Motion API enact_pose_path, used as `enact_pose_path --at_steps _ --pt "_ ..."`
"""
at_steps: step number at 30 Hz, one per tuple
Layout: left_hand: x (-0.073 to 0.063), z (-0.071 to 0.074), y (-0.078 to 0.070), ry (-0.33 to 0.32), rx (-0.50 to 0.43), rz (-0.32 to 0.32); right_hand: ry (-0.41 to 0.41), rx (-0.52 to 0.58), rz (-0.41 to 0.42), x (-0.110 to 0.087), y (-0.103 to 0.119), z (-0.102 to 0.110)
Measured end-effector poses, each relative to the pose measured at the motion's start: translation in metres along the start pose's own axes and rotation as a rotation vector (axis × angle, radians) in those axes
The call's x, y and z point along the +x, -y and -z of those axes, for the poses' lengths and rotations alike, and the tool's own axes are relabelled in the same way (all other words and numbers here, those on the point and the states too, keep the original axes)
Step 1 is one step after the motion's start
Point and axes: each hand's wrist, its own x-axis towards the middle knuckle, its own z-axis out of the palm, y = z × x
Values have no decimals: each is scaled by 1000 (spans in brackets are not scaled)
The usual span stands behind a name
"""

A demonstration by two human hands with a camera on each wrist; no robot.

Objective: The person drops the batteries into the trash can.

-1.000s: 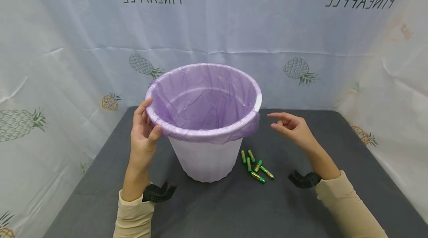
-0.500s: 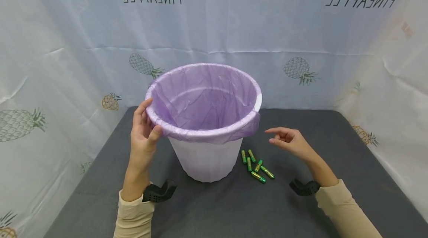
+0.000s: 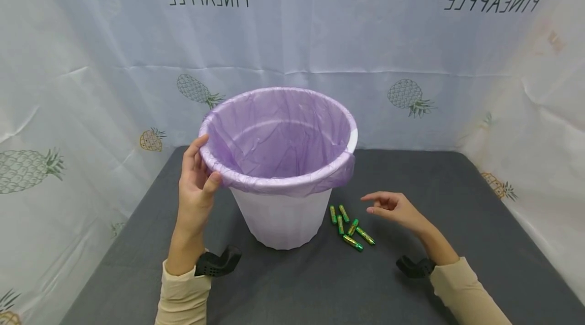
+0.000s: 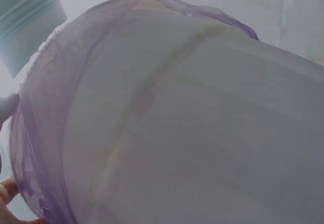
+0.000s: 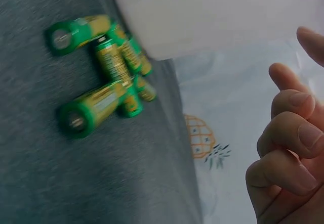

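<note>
A white trash can (image 3: 283,221) stands upright, lined with a translucent purple garbage bag (image 3: 299,137) folded over its rim. With thumb and fingers, my left hand (image 3: 194,200) holds the rim at the left side. The left wrist view shows the can's outer wall (image 4: 212,133), with fingertips at the bag-covered edge. Right of the can's base lie several green-and-gold batteries (image 3: 353,226), also close by in the right wrist view. My right hand (image 3: 396,209) hovers to the right of them, holding nothing, index finger extended and the other fingers bent.
Dark grey cloth covers the table (image 3: 292,294). A pale curtain (image 3: 292,30) printed with pineapples and lettering hangs behind and at both sides. Each wrist wears a black camera band (image 3: 218,262).
My right hand has come down towards the table, nearer the level of the batteries. The left hand, trash can and batteries stay in place.
</note>
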Motion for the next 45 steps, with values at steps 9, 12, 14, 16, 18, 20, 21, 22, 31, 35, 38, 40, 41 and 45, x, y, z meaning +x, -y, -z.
enact_pose_path --at_steps 9,12,14,16,18,20,21,22,31,35,38,40,41,45 --pt "0 0 1 5 0 -7 70 2 -38 -12 -20 -3" --pt "0 0 0 -1 1 -4 84 -5 -80 -16 -24 -2" --pt "0 -1 0 -3 1 -2 98 -7 -105 -18 -26 -2" --pt "0 -1 0 -4 4 -1 119 -1 -125 -19 -29 -1" --pt "0 -1 0 -2 6 0 152 25 -129 -21 -32 -1" --pt "0 -1 0 0 6 0 193 57 -114 -21 -36 0" --pt "-1 0 0 0 4 1 216 79 -104 -22 -38 0" --pt "-1 0 -1 -1 3 1 237 96 -92 -22 -40 0" --pt "0 0 0 -35 6 13 315 50 -46 -17 -50 3" --pt "1 -1 -1 -30 8 10 331 20 -68 -15 -50 3" --pt "1 -1 -1 -24 8 5 346 7 -86 -14 -49 3" --pt "1 -1 0 -28 9 9 357 2 -90 -14 -49 3" --pt "1 -1 0 -30 9 10 360 -2 -87 -13 -50 3" --pt "1 -1 1 -26 1 9 369 -9 -85 -12 -48 3"
